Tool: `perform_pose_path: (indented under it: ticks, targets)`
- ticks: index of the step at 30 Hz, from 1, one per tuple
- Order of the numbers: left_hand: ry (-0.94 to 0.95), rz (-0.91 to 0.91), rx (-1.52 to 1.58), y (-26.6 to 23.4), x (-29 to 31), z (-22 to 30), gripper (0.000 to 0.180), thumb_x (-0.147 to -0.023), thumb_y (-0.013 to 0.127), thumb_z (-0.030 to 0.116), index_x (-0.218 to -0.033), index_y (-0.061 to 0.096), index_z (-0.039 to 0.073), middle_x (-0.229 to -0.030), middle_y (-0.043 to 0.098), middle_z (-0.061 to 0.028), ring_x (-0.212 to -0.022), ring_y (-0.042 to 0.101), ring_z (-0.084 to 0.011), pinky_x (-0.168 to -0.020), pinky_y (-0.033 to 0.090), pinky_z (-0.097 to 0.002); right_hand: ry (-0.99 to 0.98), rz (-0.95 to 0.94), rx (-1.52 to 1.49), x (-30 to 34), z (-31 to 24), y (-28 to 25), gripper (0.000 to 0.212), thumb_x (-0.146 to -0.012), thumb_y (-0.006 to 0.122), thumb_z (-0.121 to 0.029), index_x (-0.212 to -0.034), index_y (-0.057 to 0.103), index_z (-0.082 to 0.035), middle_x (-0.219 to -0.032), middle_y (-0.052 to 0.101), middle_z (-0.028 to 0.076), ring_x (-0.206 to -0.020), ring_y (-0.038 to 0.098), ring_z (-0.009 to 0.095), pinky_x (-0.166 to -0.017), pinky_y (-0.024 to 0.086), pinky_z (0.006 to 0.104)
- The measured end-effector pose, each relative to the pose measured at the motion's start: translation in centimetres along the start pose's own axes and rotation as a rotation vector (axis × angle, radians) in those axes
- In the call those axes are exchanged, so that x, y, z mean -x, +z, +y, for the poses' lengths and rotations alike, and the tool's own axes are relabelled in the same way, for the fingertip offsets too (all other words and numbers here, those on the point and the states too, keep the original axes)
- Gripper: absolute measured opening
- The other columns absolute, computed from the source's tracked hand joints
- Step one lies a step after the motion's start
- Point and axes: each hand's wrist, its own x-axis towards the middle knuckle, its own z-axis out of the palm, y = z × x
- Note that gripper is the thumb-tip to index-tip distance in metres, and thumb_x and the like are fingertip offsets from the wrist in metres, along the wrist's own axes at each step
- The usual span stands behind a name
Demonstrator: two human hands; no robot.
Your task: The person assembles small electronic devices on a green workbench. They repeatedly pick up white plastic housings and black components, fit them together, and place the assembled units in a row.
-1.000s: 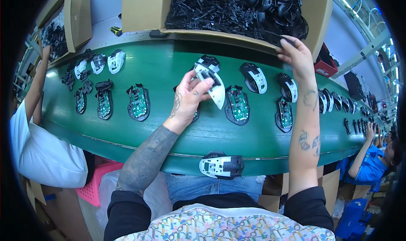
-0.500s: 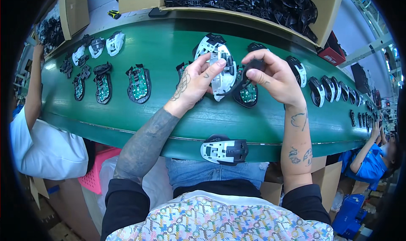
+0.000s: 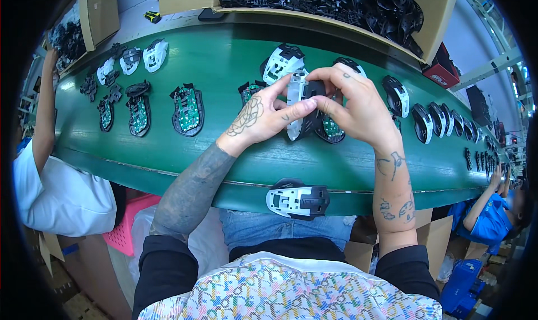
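Observation:
Between my hands, over the green belt, is a white computer-mouse shell [image 3: 295, 93] with a black part [image 3: 315, 90] against its right side. My left hand [image 3: 260, 117] grips the shell, fingers on its left edge and thumb across its front. My right hand [image 3: 358, 107] is closed on the black part, its thumb meeting the left thumb; the fingers partly hide where the pieces touch. Just beyond lies a white-and-black mouse shell [image 3: 280, 63]. Behind my right fingers, a mouse base with a green circuit board [image 3: 330, 129] is partly covered.
More circuit-board bases [image 3: 188, 111] and shells [image 3: 155, 55] lie leftward on the belt [image 3: 224, 163]. Rows of mice [image 3: 421, 122] extend right. One shell [image 3: 297, 200] sits at the near edge. A cardboard box [image 3: 434, 22] of black parts stands behind. Other people [image 3: 67, 196] work at both sides.
My right hand has moved left, bringing the black part from beside the white shell up against it. The shell has turned slightly in my left hand.

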Motion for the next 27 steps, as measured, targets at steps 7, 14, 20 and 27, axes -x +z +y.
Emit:
perform_pose_path:
  ticks: [7, 14, 20, 27]
  targets:
    - [-0.003, -0.046, 0.007, -0.5, 0.0, 0.0, 0.085, -0.083, 0.063, 0.056, -0.137, 0.038, -0.005, -0.104, 0.063, -0.0165, -0.087, 0.063, -0.0163, -0.074, 0.051, -0.0301, 0.079, 0.015, -0.077, 0.2, 0.2, 1.0, 0.029, -0.079, 0.069, -0.009, -0.107, 0.061, -0.007, -0.079, 0.053, 0.006, -0.07, 0.055, 0.018, -0.064, 0.047, 0.0289]
    - [-0.066, -0.025, 0.063, -0.4, 0.3, 0.5, 0.075, -0.089, 0.058, 0.052, -0.133, 0.038, -0.005, -0.108, 0.061, -0.0176, -0.09, 0.062, -0.0189, -0.073, 0.051, -0.0306, 0.212, -0.039, -0.722, 0.2, 2.2, 1.7, 0.025, -0.084, 0.068, -0.008, -0.108, 0.06, -0.004, -0.077, 0.047, -0.005, -0.07, 0.044, 0.004, -0.06, 0.039, 0.0183]
    - [-0.056, 0.027, 0.102, -0.6, 0.4, -0.4, 0.075, -0.087, 0.06, 0.05, -0.128, 0.038, -0.008, -0.106, 0.06, -0.019, -0.09, 0.061, -0.0186, -0.071, 0.051, -0.0305, 0.168, -0.017, -0.934, 0.6, 2.9, 2.4, 0.03, -0.086, 0.065, -0.003, -0.114, 0.055, -0.001, -0.1, 0.059, 0.001, -0.087, 0.056, 0.006, -0.078, 0.048, 0.0204]
    - [0.096, 0.128, 0.005, -0.2, 0.6, -0.6, 0.078, -0.085, 0.061, 0.054, -0.127, 0.039, -0.007, -0.1, 0.06, -0.0191, -0.087, 0.063, -0.022, -0.072, 0.052, -0.0332, 0.169, 0.049, -0.776, 0.7, 2.2, 2.8, 0.029, -0.084, 0.068, -0.004, -0.111, 0.058, -0.003, -0.09, 0.055, -0.002, -0.075, 0.05, 0.004, -0.067, 0.044, 0.0186]
